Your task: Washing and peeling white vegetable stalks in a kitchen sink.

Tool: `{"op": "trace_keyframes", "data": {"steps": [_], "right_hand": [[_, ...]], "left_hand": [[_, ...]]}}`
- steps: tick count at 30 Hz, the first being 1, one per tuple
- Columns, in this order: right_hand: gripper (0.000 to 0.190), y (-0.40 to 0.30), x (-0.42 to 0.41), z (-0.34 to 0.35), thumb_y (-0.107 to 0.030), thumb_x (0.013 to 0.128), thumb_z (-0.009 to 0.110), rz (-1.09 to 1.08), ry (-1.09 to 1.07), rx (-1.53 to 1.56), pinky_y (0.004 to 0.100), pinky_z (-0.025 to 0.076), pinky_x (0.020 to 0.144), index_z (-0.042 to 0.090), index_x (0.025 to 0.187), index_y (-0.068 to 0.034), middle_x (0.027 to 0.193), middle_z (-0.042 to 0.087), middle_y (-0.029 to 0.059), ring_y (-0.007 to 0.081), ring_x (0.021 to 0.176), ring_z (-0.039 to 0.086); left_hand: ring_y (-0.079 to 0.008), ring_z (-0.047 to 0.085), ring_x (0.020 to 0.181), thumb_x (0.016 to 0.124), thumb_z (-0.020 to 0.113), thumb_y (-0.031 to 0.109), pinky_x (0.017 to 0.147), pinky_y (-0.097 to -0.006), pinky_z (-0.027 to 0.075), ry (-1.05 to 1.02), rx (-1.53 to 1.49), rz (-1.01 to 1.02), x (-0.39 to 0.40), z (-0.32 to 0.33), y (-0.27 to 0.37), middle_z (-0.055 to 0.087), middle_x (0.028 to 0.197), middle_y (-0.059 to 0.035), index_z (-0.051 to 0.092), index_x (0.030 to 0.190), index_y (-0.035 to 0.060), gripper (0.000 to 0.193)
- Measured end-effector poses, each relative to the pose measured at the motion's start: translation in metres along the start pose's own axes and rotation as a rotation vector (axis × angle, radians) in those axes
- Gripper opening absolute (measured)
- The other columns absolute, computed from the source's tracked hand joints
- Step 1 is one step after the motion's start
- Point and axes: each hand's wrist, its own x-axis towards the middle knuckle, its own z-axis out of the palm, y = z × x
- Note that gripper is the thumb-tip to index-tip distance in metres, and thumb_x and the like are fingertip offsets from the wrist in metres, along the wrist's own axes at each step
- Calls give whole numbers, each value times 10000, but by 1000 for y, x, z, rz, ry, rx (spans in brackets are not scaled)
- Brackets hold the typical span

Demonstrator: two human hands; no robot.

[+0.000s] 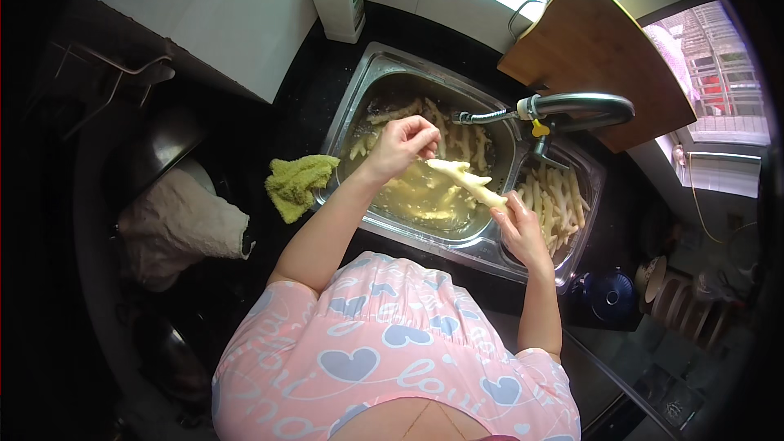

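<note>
Above the large basin of a steel double sink (392,64), my right hand (520,226) grips one end of a pale chicken foot (465,180). My left hand (407,144) is at the foot's other end with thumb and fingers pinched together; whether they hold anything is too small to tell. Several more chicken feet (401,111) lie in cloudy water in this basin. A pile of chicken feet (554,199) fills much of the smaller basin on the right, beside my right hand.
A curved faucet (582,104) reaches over the sink. Behind it leans a wooden board (588,55). A yellow-green cloth (297,187) lies at the sink's left edge, and a white pump bottle (338,0) stands behind. Dishes in a rack (680,312) and a blue lid (612,295) are at right.
</note>
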Motion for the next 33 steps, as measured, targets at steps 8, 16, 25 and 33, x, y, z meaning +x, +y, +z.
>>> {"op": "trace_keyframes", "data": {"steps": [8, 16, 25, 33], "right_hand": [[229, 2, 2, 10, -188, 904, 575, -227, 135, -125, 334, 408, 690, 517, 929, 33, 823, 518, 133, 259, 748, 500], [231, -7, 1, 2, -183, 857, 621, -328, 209, -206, 358, 424, 747, 548, 949, 16, 862, 548, 151, 320, 814, 536], [236, -7, -2, -5, -134, 759, 707, -463, 271, -295, 431, 411, 860, 574, 925, -33, 841, 593, 109, 316, 866, 564], [279, -15, 0, -11, -94, 663, 752, -508, 364, -458, 436, 393, 873, 588, 888, -82, 807, 588, 76, 271, 832, 573]], "left_hand": [[-84, 617, 757, 928, 583, 181, 695, -211, 487, -173, 413, 228, -23, 24, 8, 617, 701, -3, 685, 964, 25, 190], [-67, 612, 717, 912, 596, 136, 658, -198, 490, 31, 156, 51, -20, 9, 14, 663, 817, -44, 685, 918, 11, 154], [-99, 603, 842, 857, 658, 83, 728, -214, 485, -372, 120, -30, -34, 16, 30, 651, 986, -67, 702, 952, 6, 130], [-144, 587, 854, 796, 701, 91, 738, -264, 469, -24, 574, 496, -41, 30, 24, 622, 900, -46, 712, 823, 46, 53]]}}
